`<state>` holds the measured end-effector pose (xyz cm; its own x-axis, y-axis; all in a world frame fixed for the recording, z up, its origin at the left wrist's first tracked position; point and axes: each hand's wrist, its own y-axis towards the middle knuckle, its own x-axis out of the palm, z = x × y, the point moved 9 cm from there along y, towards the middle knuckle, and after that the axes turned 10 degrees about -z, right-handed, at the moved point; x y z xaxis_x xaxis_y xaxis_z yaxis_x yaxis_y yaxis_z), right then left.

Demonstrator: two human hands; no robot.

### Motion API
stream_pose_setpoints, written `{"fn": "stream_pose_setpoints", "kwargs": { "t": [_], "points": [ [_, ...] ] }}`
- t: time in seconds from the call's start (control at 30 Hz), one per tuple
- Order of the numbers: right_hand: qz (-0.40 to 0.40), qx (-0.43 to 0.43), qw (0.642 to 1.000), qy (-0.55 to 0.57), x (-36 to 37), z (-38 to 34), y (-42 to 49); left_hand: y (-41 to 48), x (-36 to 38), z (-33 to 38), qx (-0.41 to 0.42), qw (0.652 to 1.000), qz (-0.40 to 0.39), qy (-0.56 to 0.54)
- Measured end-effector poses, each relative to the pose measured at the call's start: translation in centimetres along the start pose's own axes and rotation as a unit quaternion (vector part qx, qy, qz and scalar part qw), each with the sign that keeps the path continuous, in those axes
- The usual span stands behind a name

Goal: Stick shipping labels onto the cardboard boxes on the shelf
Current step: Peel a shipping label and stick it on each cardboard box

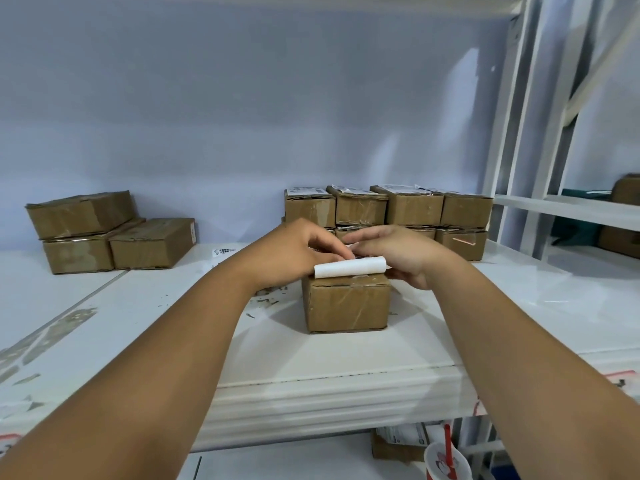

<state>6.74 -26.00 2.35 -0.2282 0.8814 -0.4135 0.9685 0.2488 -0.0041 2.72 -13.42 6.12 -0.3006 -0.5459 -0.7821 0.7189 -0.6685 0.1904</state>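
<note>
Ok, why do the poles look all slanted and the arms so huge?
Head view: the wide-angle lens slants the white shelf posts near the edge and stretches the forearms close to it; pale glare patches sit on the back wall; the curled label looks sharp.

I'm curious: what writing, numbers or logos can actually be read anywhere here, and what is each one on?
Nothing here is legible.
The shipping label curling on the front box: dark print at its edge, unreadable.
The back labels atop the stacked boxes: blurred.
The loose sticker on the shelf: barcode-like marks, too small.
The red cup: a design, no readable words.
The lower box: white label, blurred.
</note>
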Motion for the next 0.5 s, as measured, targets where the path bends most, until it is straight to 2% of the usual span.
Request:
{"fn": "stream_pose_setpoints", "kwargs": {
  "t": [0.27,0.5],
  "points": [
    [0.054,-0.047,0.997,0.010,-0.4,-0.6,0.2,-0.1,2.2,1.4,0.042,0.993,-0.105,-0.041],
    [0.072,-0.040,0.996,0.046,-0.7,0.1,0.6,-0.5,3.2,2.3,0.060,0.984,-0.163,-0.027]
  ]
}}
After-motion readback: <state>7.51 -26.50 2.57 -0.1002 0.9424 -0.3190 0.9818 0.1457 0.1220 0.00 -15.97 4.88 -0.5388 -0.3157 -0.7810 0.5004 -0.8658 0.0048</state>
